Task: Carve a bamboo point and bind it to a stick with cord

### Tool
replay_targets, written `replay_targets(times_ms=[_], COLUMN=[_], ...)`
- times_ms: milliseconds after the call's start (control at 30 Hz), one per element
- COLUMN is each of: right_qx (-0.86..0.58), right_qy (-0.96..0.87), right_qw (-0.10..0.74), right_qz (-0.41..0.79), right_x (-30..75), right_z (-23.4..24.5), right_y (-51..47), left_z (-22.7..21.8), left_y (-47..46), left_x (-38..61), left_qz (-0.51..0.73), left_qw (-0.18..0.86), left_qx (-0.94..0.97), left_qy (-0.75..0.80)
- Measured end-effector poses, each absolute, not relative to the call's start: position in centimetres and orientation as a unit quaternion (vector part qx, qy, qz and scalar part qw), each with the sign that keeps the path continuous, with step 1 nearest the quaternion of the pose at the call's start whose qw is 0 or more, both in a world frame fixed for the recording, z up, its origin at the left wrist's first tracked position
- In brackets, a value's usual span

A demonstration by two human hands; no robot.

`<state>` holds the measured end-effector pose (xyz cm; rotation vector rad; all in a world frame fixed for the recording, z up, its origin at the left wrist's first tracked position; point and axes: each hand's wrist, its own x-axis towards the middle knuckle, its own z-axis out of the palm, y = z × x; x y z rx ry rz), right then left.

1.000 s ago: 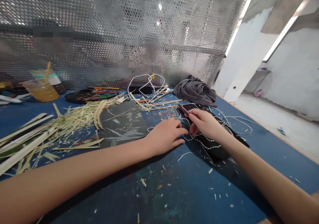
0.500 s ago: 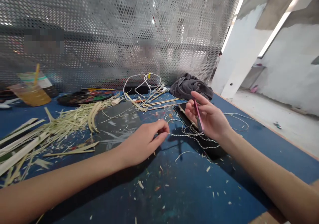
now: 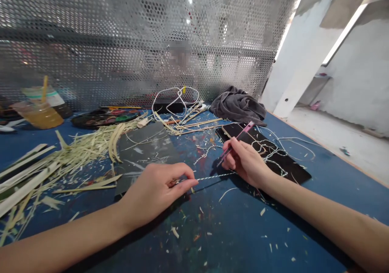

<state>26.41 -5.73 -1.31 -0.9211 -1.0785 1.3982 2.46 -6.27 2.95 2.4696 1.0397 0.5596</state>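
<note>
My left hand [image 3: 165,190] pinches a black-and-white twisted cord [image 3: 215,177] between thumb and fingertips, low over the blue table. From there the cord runs nearly straight to beneath my right hand [image 3: 243,157]. That hand is closed around a slim pink tool [image 3: 245,130], knife-like in shape, its dark end slanting down to the left. Whether the right fingers also grip the cord is hidden. More cord lies in loose loops over a black flat board [image 3: 293,171] behind the right hand. A phone-like slab [image 3: 227,132] lies partly hidden on that board.
Pale shaved strips [image 3: 75,155] are heaped at left, beside a grey sheet [image 3: 146,143]. Farther back stand a cup of yellowish liquid [image 3: 45,117], a paint palette [image 3: 100,119], a white cable [image 3: 156,97] and a dark cloth [image 3: 237,105]. A perforated metal screen [image 3: 121,42] rises behind.
My left hand has moved down and left, with the cord drawn straighter. My right hand has turned over from palm-up, and the pink tool's dark end now points down-left.
</note>
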Motion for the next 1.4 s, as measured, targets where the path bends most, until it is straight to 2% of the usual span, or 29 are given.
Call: replay_targets(times_ms=[500, 600, 700, 800, 900, 1067, 1267, 1400], right_qx=[-0.459, -0.455, -0.451, -0.440, -0.418, -0.353, -0.389, -0.407], right_qy=[-0.571, -0.569, -0.546, -0.501, -0.455, -0.387, -0.390, -0.414], right_qw=[0.465, 0.478, 0.533, 0.600, 0.628, 0.599, 0.606, 0.587], right_qz=[0.498, 0.490, 0.463, 0.443, 0.474, 0.606, 0.574, 0.564], right_x=[26.0, 25.9, 26.0, 26.4, 26.9, 27.3, 27.0, 26.7], right_z=[-1.4, -1.3, -1.0, -0.5, 0.2, 0.9, 0.8, 1.1], right_y=[-5.9, -6.0, -6.2, -6.2, -6.1, -6.1, -6.7, -7.3], left_z=[2.4, 2.3, 2.4, 2.8, 3.1, 3.0, 2.3, 1.7], left_y=[-6.3, -6.2, -6.5, -6.5, -5.6, -4.0, -4.2, -4.7], left_x=[1.1, 1.2, 2.2, 3.9, 5.5, 7.3, 8.7, 9.2], left_qz=[0.192, 0.161, 0.141, 0.151, 0.174, 0.261, 0.282, 0.292], left_qw=[0.198, 0.213, 0.238, 0.311, 0.461, 0.580, 0.736, 0.793], left_qx=[0.882, 0.880, 0.878, 0.865, 0.807, 0.712, 0.554, 0.483], left_qy=[0.382, 0.392, 0.391, 0.364, 0.327, 0.298, 0.269, 0.232])
